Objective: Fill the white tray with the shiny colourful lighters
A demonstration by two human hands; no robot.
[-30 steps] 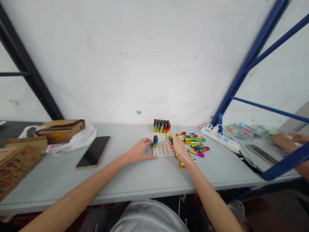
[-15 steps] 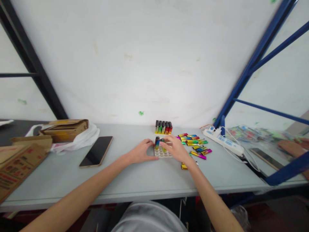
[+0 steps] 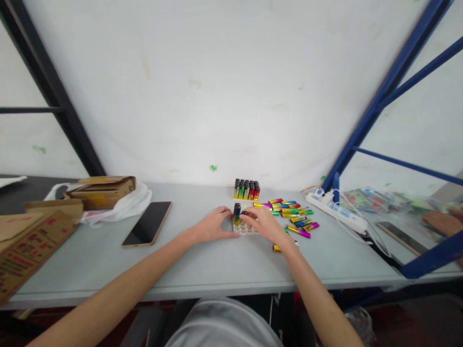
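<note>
A pale tray with round holes point(image 3: 247, 231) lies on the table between my hands. One shiny lighter with a black top point(image 3: 237, 212) stands upright at its back left. My left hand point(image 3: 217, 224) has its thumb and fingers spread around the tray's left edge, holding no lighter. My right hand point(image 3: 263, 221) is over the tray's right part, its fingertips closed on a dark-topped lighter point(image 3: 244, 213), mostly hidden by the fingers. Loose metallic lighters point(image 3: 298, 231) lie to the right. Behind the tray stands a block of upright lighters point(image 3: 246, 190).
A phone point(image 3: 147, 224), a white plastic bag point(image 3: 133, 205) and cardboard boxes point(image 3: 43, 241) are on the left. A power strip point(image 3: 336, 210) with cables is at the right. Beyond the blue frame point(image 3: 372, 113) are another phone and a person's hand point(image 3: 443, 223).
My right hand's fingertips have lowered slightly with the lighter toward the tray. The view has shifted a little; my left hand stays at the tray's left edge.
</note>
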